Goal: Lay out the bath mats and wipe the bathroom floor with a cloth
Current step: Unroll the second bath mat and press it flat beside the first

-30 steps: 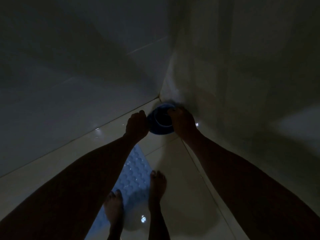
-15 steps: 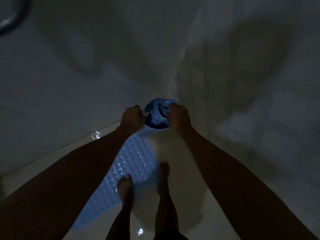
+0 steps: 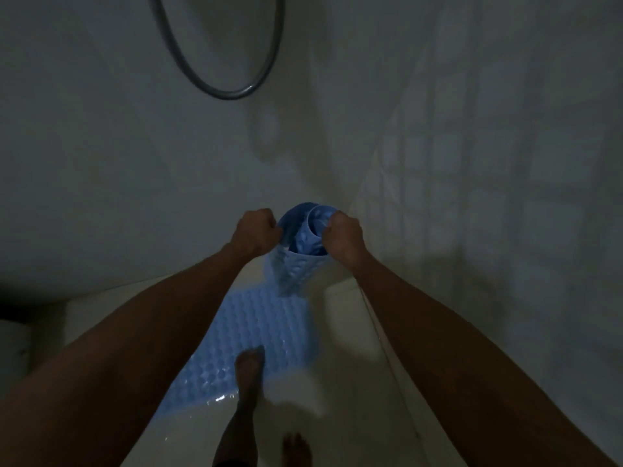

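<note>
In the dim bathroom, a rolled blue bath mat (image 3: 296, 264) with a bubble texture is held upright in the wall corner. My left hand (image 3: 258, 230) grips the roll's left rim and my right hand (image 3: 344, 235) grips its right rim. Below the roll, a flat blue bath mat (image 3: 236, 338) of the same texture lies on the pale tiled floor (image 3: 340, 348); I cannot tell whether it is the roll's unrolled end. One bare foot (image 3: 247, 369) stands on the flat mat's right edge. No cloth is in view.
A grey shower hose (image 3: 219, 72) loops down the left wall. A tiled wall (image 3: 488, 197) rises close on the right. My other foot (image 3: 296, 449) stands on bare floor near the bottom edge. A pale object (image 3: 13, 345) sits at the far left.
Both hands have lifted the rolled mat off the floor corner to about waist height. My feet have stepped back, and the view has tilted up to show the shower hose.
</note>
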